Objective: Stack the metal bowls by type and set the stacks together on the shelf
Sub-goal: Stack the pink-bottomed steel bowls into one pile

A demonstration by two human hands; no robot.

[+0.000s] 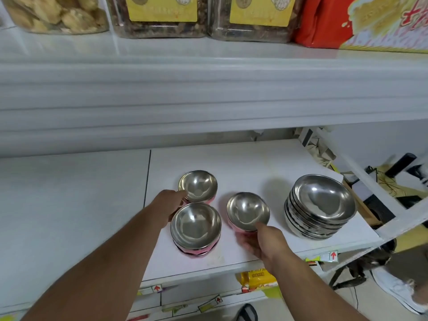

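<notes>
On the white shelf (254,167) stand three pink-sided metal bowls and one stack of plain steel bowls (320,208) at the right. My left hand (166,205) grips the far pink bowl (198,185) at its left rim. In front of it sits a short stack of pink bowls (195,225), untouched. My right hand (259,242) holds the middle pink bowl (247,210) from below, thumb on its near rim, and the bowl tilts slightly toward me.
An upper shelf edge (208,89) overhangs the bowls, with jars and a red package on top. A white frame bar (370,179) runs down the right side. Packets and price tags sit on the lower shelf edge (257,276).
</notes>
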